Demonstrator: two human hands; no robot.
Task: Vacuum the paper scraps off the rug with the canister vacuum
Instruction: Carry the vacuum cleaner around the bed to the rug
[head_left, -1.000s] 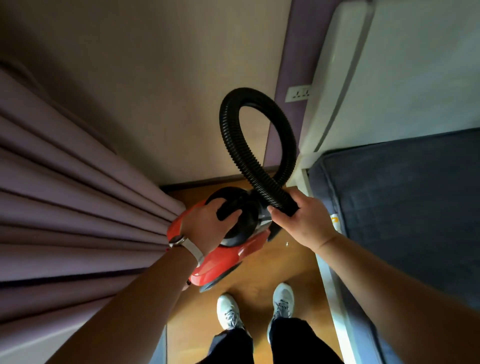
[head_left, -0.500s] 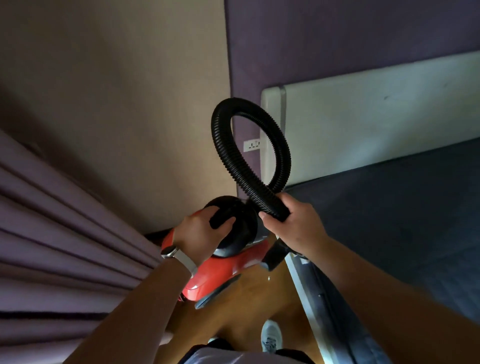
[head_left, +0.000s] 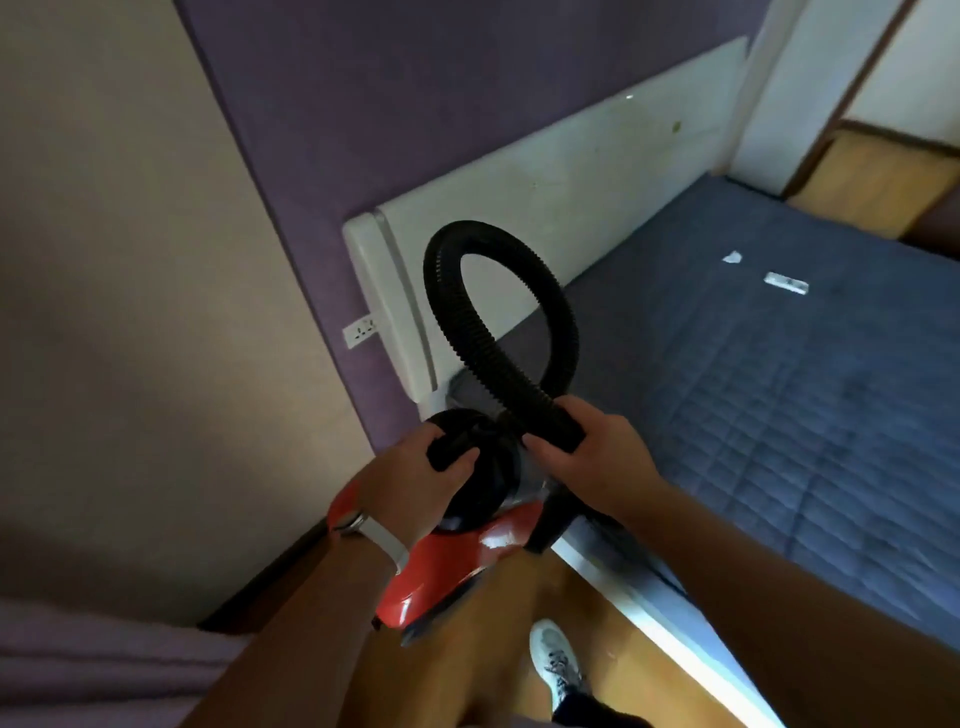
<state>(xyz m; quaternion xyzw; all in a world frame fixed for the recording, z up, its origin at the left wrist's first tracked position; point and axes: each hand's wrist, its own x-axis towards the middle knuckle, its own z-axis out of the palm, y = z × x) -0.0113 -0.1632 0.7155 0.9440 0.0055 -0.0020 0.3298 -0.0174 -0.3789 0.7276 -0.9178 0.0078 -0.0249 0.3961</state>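
Note:
I carry a red canister vacuum (head_left: 457, 558) with a black top above the wooden floor. My left hand (head_left: 415, 478) grips the black handle on its top. A black ribbed hose (head_left: 467, 343) loops up from the body and back down. My right hand (head_left: 592, 462) holds the hose near its lower end. Two white paper scraps (head_left: 785, 283) lie on the dark blue quilted surface (head_left: 753, 415) to the right. No rug is in sight.
A white headboard (head_left: 545, 187) stands against the purple wall, with a wall socket (head_left: 359, 330) beside it. A beige wall is on the left and curtain folds (head_left: 78, 670) at the bottom left. My shoe (head_left: 556, 660) stands on the wooden floor (head_left: 571, 623) beside the white bed frame.
My view has swung right, away from the curtain and toward the bed, so the blue surface and its scraps have come into sight. Both hands keep their hold on the vacuum and hose.

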